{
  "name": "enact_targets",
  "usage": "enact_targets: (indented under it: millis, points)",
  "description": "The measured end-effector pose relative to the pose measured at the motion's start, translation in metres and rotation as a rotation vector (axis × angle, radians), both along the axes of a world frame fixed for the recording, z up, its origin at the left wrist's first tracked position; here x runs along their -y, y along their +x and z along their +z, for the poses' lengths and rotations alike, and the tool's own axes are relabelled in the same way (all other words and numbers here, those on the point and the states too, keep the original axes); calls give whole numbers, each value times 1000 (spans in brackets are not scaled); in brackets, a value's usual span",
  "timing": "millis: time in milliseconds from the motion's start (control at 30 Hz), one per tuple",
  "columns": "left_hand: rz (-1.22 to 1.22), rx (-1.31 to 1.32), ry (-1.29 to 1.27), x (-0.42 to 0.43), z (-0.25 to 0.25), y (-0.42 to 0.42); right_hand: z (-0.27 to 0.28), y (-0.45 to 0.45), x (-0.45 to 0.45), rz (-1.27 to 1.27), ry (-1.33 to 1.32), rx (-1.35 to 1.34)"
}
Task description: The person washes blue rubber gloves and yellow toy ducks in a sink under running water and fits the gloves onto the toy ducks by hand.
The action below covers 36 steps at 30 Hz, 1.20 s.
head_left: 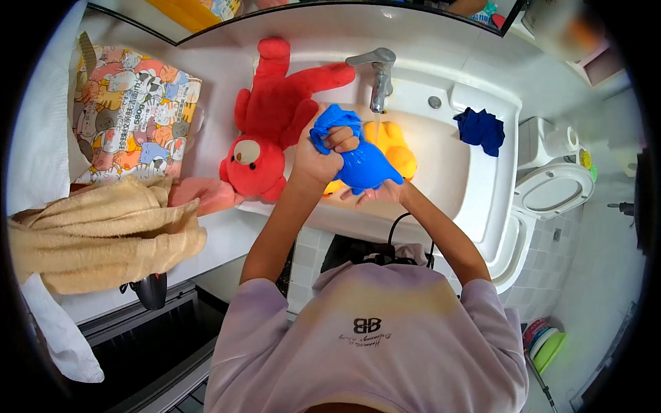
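- We see a shiny wet blue pouch-like piece at the centre of the frame, held over the sink basin; we cannot tell exactly what it is.
- The left hand has its fingers clamped on the piece's gathered upper end.
- The right hand lies palm-up beneath the lower end, its fingers apart rather than closed on it.
- Water runs from the faucet at upper centre; we cannot tell whether it strikes the piece or falls just behind it.
- Done so far, as we judge it: the piece is thoroughly wet, and its lower part bulges as though filled.
- Left, as we judge it: the handling looks under way rather than finished, with the water on and the piece in hand.
- A yellow item, partly hidden, sits in the basin behind the piece, gripped by neither hand.
- We also see a red stuffed toy along the basin's left side, upper left of centre, and a crumpled navy cloth on the rim at upper right, both unheld.
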<state>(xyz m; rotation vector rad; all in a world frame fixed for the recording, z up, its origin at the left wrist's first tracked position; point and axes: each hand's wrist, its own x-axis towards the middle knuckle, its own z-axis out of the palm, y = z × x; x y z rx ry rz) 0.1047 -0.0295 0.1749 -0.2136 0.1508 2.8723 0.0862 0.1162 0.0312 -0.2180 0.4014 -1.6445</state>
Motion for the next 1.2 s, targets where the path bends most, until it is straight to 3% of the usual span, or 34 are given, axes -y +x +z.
enact_targets:
  millis: [167,233,267,300,367,433,500,567,633,667,733,767,833,933,1067,1133,1200]
  points:
    - [6,87,-17,4,-28,0,-23,-6,-28,160,16,51]
    - [-52,73,-13,-4,-23,3,-32,0,-34,-129,552,-283]
    - [-86,79,-314,-11,-19,6,-37,-3,-33,-138,554,-282]
    - [-119,80,-615,-18,-14,9,-29,-8,-27,-107,470,-233]
    - [-110,84,-680,-18,-16,10,-13,-20,-15,-91,384,-180]
    - [-310,63,-379,-8,-14,9,-3,-33,-1,-158,198,15]
    - [-70,379,-1044,-24,19,10,-3,-50,10,-168,189,65]
    - [-409,152,-753,1,-8,7,2,-56,16,-166,179,111]
    - [-375,163,-741,1,-6,3,23,-56,15,-139,138,-12]
    - [-346,168,-725,1,-7,2,6,-60,12,-134,146,-5]
    - [-362,138,-660,12,-27,-2,-23,-67,0,142,-357,446]
    - [-379,98,-607,16,-37,-3,-22,-61,-11,132,-346,451]
    - [-343,176,-685,8,-28,-5,34,-40,-32,-151,327,8]
    - [-355,213,-694,4,-24,-8,37,-33,-47,-88,476,-220]
    - [-366,142,-726,14,-49,-11,53,-34,-62,-193,515,-178]
    - [-361,126,-767,13,-50,-11,68,-43,-65,-220,596,-463]
    - [-361,36,-994,8,-49,-9,95,-54,-70,-273,816,-685]
